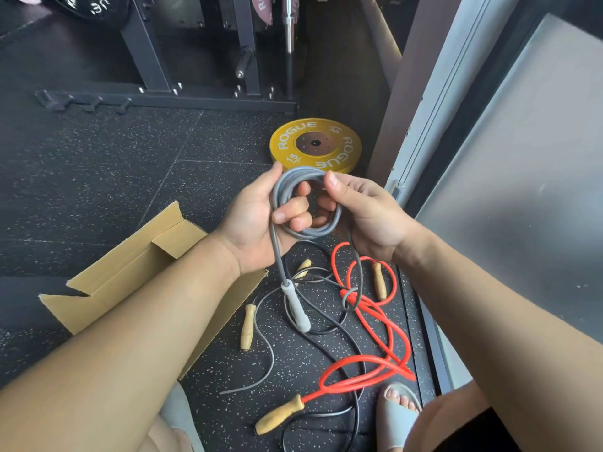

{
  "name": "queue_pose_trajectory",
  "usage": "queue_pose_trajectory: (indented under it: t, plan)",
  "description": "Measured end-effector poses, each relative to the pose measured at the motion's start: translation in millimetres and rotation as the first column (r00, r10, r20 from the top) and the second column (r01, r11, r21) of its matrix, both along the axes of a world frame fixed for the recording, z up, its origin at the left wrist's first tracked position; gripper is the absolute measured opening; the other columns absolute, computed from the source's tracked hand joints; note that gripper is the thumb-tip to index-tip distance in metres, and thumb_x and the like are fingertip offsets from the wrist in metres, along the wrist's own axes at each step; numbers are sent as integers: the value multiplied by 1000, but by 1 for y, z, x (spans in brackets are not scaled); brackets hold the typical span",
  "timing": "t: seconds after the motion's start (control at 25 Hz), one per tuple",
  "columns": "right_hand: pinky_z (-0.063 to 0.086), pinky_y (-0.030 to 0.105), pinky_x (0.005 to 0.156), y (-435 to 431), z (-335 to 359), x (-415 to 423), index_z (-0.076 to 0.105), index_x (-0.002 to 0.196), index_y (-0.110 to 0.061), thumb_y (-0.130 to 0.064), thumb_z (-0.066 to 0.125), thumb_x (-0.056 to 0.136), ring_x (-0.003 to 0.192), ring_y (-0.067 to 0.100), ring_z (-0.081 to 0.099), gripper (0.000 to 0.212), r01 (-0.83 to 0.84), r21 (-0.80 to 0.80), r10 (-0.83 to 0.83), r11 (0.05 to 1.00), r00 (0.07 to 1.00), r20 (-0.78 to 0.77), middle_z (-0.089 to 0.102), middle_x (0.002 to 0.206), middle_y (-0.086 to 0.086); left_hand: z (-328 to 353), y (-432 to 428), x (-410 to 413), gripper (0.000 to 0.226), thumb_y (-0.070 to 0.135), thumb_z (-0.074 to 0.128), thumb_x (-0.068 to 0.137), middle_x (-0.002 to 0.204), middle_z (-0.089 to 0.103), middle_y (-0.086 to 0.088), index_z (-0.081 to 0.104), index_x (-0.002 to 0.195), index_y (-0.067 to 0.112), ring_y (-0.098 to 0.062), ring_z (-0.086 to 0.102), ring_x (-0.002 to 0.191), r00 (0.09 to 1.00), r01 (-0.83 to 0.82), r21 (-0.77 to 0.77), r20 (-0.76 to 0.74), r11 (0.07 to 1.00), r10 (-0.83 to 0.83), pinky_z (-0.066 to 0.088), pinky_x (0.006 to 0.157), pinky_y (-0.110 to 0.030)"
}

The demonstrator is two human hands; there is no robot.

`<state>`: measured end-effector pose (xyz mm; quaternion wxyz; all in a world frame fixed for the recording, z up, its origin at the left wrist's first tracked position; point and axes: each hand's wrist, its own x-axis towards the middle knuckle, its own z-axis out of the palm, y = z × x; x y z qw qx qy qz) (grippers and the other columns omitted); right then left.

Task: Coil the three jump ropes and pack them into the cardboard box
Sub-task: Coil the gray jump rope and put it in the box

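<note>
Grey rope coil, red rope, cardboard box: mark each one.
grey rope coil [308, 234], head view, lower arc of the loops.
red rope [362, 381], head view, lowest doubled strands.
cardboard box [130, 267], head view, bare side panel.

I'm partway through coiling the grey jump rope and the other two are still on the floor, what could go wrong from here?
One: the uncoiled grey cord runs down into the red rope and black rope on the floor; pulling more in may drag or knot them. Two: the grey coil is held only by the left hand and right hand; unsecured, it could spring open in the cardboard box.
</note>
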<state>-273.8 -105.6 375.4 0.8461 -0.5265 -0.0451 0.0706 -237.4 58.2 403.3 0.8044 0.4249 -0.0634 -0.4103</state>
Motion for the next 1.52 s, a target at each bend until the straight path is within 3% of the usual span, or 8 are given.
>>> queue_pose_trajectory:
  t: [0.2,0.48,0.64,0.8,0.92,1.16,1.36,1.52]
  plan:
    - [34,41,70,6,-10,7,73,119,-14,-46,66,91,88,38,36,43,197,-135,-192,971,980,47,46,92,21,-4,2,-5,44,36,28,104,53,43,4,58,87,8,-16,51,64,1000,14,-38,-24,999,-14,51,74,-26]
    - [53,30,70,12,-4,-2,71,123,-12,-26,59,96,83,31,60,32,252,-237,-228,938,966,126,67,83,2,-8,-9,-19,48,40,32,101,45,34,2,54,70,10,-14,41,44,991,-76,-114,-121,991,62,45,51,-23]
    - [46,61,95,13,-2,3,79,110,-24,-26,61,94,92,31,60,25,314,-280,-278,907,947,159,74,98,9,-11,-12,-18,54,49,35,101,37,24,7,45,56,21,-10,25,41,993,-71,-130,-103,989,58,21,50,-23]
    - [51,54,93,13,-5,3,75,113,-21,-39,51,100,91,30,61,32,301,-406,-245,863,952,184,71,102,15,-11,-12,-11,49,45,37,102,37,23,8,41,59,21,-14,8,50,986,-160,-73,-47,984,157,14,52,-25]
    - [58,55,84,3,-14,1,69,101,-23,-56,35,105,79,21,65,48,230,-665,-197,711,972,127,67,85,2,-9,-8,-3,45,44,40,103,40,22,7,36,64,21,-12,14,47,968,-250,-56,-30,967,248,20,49,-22]
    - [48,39,70,-11,-27,4,58,103,-37,-31,48,104,66,10,48,11,391,-803,-181,451,920,346,57,73,-11,3,6,10,41,41,36,104,48,30,6,50,75,15,-12,27,55,984,-175,-170,-49,970,169,31,61,-22]
    - [51,39,82,9,-20,5,42,151,-25,-10,38,88,94,27,59,66,313,-945,35,96,948,317,56,101,4,13,12,10,30,28,36,105,61,40,4,52,86,12,-14,48,61,980,-194,-188,6,963,198,42,71,-23]
    - [47,37,72,27,-8,-1,31,156,-21,5,40,85,104,34,61,76,162,-977,122,-141,982,145,56,121,4,11,10,7,29,25,37,106,65,61,2,50,83,13,-19,67,65,922,-355,-48,151,934,358,55,70,-29]
